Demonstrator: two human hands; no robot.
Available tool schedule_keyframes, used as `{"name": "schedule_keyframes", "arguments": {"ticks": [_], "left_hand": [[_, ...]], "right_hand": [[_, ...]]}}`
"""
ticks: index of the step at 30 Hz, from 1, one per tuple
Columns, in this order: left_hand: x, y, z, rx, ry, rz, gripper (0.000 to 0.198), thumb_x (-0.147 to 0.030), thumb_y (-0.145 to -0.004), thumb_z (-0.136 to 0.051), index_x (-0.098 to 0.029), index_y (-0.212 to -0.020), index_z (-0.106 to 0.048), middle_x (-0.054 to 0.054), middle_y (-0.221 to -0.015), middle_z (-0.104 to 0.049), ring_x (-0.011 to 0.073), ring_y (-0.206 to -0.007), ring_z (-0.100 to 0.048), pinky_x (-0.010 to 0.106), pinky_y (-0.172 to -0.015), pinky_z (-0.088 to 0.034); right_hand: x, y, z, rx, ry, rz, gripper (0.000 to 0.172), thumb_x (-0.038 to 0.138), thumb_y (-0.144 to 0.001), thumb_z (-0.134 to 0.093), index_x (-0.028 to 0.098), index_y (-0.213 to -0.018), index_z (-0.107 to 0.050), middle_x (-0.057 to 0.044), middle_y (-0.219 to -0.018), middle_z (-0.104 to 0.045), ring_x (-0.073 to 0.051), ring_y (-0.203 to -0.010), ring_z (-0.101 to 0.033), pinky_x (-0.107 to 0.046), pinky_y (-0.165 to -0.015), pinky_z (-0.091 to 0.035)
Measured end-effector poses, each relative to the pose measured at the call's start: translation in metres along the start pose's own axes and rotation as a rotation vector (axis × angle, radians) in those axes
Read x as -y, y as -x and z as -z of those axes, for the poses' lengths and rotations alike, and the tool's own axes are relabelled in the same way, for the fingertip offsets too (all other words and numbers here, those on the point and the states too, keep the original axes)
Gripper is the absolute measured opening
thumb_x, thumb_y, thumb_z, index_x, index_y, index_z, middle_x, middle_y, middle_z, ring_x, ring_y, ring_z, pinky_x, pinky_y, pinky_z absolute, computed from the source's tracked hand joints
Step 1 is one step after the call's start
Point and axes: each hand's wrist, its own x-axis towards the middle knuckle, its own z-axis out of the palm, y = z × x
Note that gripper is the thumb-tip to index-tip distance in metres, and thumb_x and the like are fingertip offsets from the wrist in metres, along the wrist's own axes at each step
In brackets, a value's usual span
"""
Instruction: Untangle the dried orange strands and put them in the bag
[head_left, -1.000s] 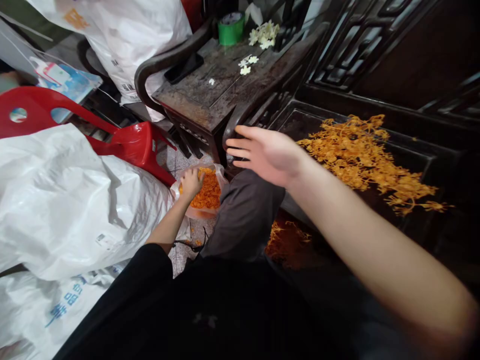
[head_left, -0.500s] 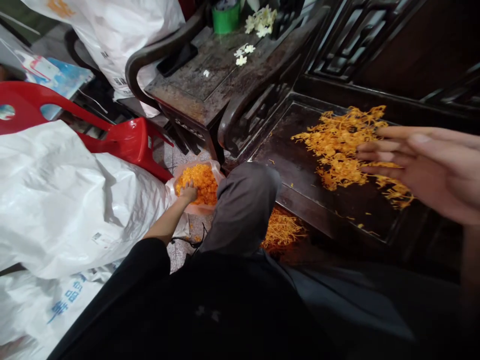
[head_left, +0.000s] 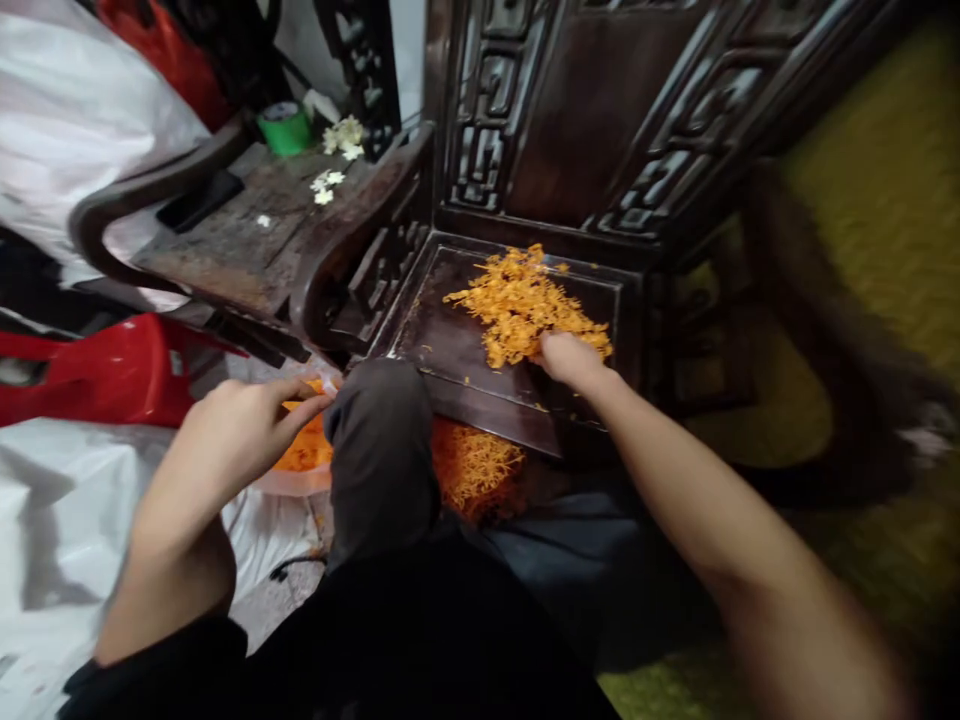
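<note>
My left hand (head_left: 244, 430) is over a plastic bag (head_left: 300, 484) of orange blossoms, low beside my knee. Its thumb and fingers are closed in a pinch near the bag's rim; whatever is between the fingertips is too small to make out. On the dark wooden chair seat (head_left: 450, 335) lies a loose heap of thin-stemmed orange flowers (head_left: 517, 300). My right hand (head_left: 570, 358) reaches into the near right side of that heap, its fingers closed on some of the flowers and partly hidden. Below the seat edge sits a second mass of orange stems (head_left: 484, 468).
To the left, a wooden side table (head_left: 225, 235) bears green tape (head_left: 284, 128), white flowers (head_left: 327, 185) and a dark flat object (head_left: 201, 200). A red plastic chair (head_left: 142, 370) and white sacks (head_left: 52, 500) crowd the left. My knee (head_left: 381, 430) stands between bag and seat.
My right hand has come down from the right onto the flower heap, its fingers now closed. Out of the bag, my left hand has risen to a pinch near the rim. My view has turned right.
</note>
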Motion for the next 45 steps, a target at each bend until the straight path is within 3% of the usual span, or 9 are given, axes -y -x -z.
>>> {"name": "schedule_keyframes", "arguments": {"ticks": [5,9,13,17,22,28,32,38,45], "left_hand": [[-0.117,-0.028,0.022,-0.284,0.159,-0.592,0.038,-0.058,-0.092,-0.053,-0.031,-0.097,-0.078,0.005,-0.082,-0.076,0.0259,-0.074,-0.072,0.044,-0.076,-0.055],[-0.232,-0.105,-0.036,0.133,-0.045,-0.785,0.035,-0.049,-0.084,-0.07,-0.024,-0.106,-0.079,0.014,-0.099,-0.076,0.0348,-0.094,-0.072,0.05,-0.085,-0.056],[-0.287,-0.152,-0.107,0.367,-0.064,-0.685,0.075,-0.038,-0.073,-0.083,-0.027,-0.143,-0.059,0.018,-0.148,-0.055,0.0423,-0.127,-0.057,0.062,-0.105,-0.044],[-0.282,-0.175,-0.146,0.338,-0.035,-0.594,0.067,-0.035,-0.083,-0.074,-0.027,-0.146,-0.055,0.02,-0.157,-0.043,0.0447,-0.141,-0.043,0.068,-0.111,-0.034],[-0.271,-0.188,-0.15,0.355,0.015,-0.581,0.048,-0.027,-0.086,-0.067,-0.018,-0.133,-0.067,0.025,-0.142,-0.057,0.0437,-0.13,-0.055,0.066,-0.106,-0.039],[-0.269,-0.184,-0.141,0.263,0.07,-0.649,0.038,-0.016,-0.081,-0.066,-0.016,-0.118,-0.075,0.021,-0.13,-0.066,0.0382,-0.125,-0.06,0.056,-0.104,-0.047],[-0.258,-0.196,-0.116,0.109,0.166,-0.673,0.039,-0.017,-0.083,-0.062,-0.015,-0.121,-0.072,0.019,-0.125,-0.068,0.0314,-0.12,-0.063,0.045,-0.106,-0.048],[-0.238,-0.213,-0.077,-0.057,0.274,-0.574,0.04,-0.024,-0.085,-0.061,-0.017,-0.123,-0.069,0.017,-0.124,-0.066,0.0307,-0.114,-0.066,0.042,-0.1,-0.051],[-0.234,-0.218,-0.077,-0.019,0.281,-0.448,0.046,-0.036,-0.084,-0.065,-0.016,-0.125,-0.07,0.019,-0.123,-0.07,0.0343,-0.119,-0.065,0.043,-0.101,-0.051]], "right_hand": [[-0.007,-0.004,0.016,-0.072,0.116,-0.013,0.042,0.032,-0.082,-0.075,0.012,-0.119,-0.071,-0.027,-0.132,-0.056,-0.041,-0.126,-0.053,-0.053,-0.102,-0.044],[-0.023,0.0,0.018,-0.083,0.146,0.003,0.077,0.033,-0.069,-0.087,0.018,-0.138,-0.059,-0.024,-0.149,-0.041,-0.044,-0.137,-0.039,-0.06,-0.109,-0.033],[-0.034,0.007,0.024,-0.059,0.116,0.038,0.044,0.019,-0.082,-0.072,0.019,-0.126,-0.067,-0.015,-0.125,-0.063,-0.025,-0.108,-0.062,-0.035,-0.096,-0.046],[-0.047,0.013,0.069,-0.309,0.122,-0.021,0.036,0.021,-0.101,-0.039,0.014,-0.123,-0.066,-0.016,-0.127,-0.064,-0.023,-0.116,-0.059,-0.031,-0.1,-0.044],[-0.058,0.021,0.126,-0.531,-0.026,-0.085,0.044,0.03,-0.103,-0.033,0.008,-0.131,-0.059,-0.019,-0.125,-0.065,-0.024,-0.113,-0.061,-0.034,-0.1,-0.046],[-0.02,0.027,0.052,-0.015,0.049,-0.061,0.091,0.044,-0.071,-0.086,0.011,-0.147,-0.048,-0.021,-0.133,-0.06,-0.026,-0.111,-0.063,-0.03,-0.093,-0.048],[-0.015,0.028,0.029,-0.013,0.135,-0.138,0.056,0.029,-0.081,-0.076,0.016,-0.133,-0.061,-0.019,-0.123,-0.064,-0.026,-0.104,-0.065,-0.03,-0.088,-0.048],[-0.022,0.033,0.106,-0.317,0.249,-0.196,0.044,0.024,-0.1,-0.039,0.023,-0.142,-0.053,-0.018,-0.134,-0.055,-0.031,-0.114,-0.06,-0.038,-0.092,-0.045],[-0.002,0.04,0.181,-0.663,0.617,-0.152,0.039,0.021,-0.101,-0.036,0.02,-0.127,-0.066,-0.018,-0.116,-0.062,-0.027,-0.097,-0.063,-0.035,-0.076,-0.045]]}}
